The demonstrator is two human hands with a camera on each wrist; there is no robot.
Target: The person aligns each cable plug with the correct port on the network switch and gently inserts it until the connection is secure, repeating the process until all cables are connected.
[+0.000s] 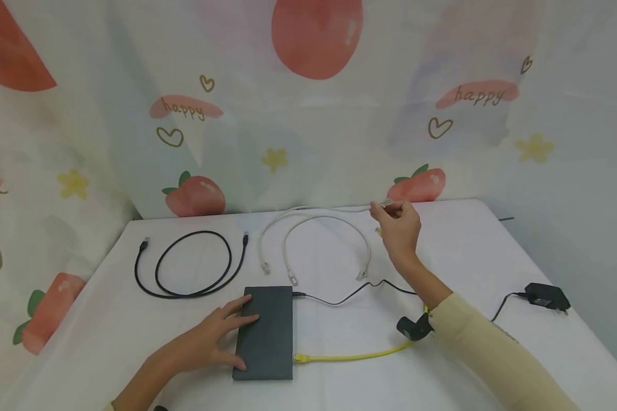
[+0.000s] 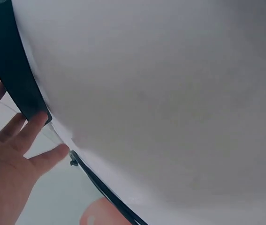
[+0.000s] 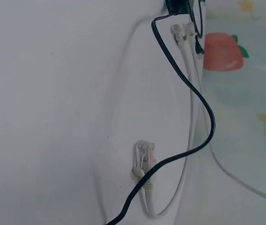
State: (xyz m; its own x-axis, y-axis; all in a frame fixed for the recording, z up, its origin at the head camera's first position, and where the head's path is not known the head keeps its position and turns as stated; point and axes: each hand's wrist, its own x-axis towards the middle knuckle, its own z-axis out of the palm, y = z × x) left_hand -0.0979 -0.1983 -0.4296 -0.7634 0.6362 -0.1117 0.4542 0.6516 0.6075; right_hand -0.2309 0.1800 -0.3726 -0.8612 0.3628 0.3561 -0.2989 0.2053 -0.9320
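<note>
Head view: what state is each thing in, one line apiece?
Box: flat, left hand on it
Black cable: looped, both ends loose
Near white cable: curved, both ends loose
Far white cable: one end pinched by right hand, other loose
Yellow cable: one end at box, seating unclear
Thin cord: plugged into box
Adapter: prongs bare

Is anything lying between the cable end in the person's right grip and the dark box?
Yes. The other white cable and, nearer the dark box, the thin black cord lie between it and the cable end in the right grip.
</note>
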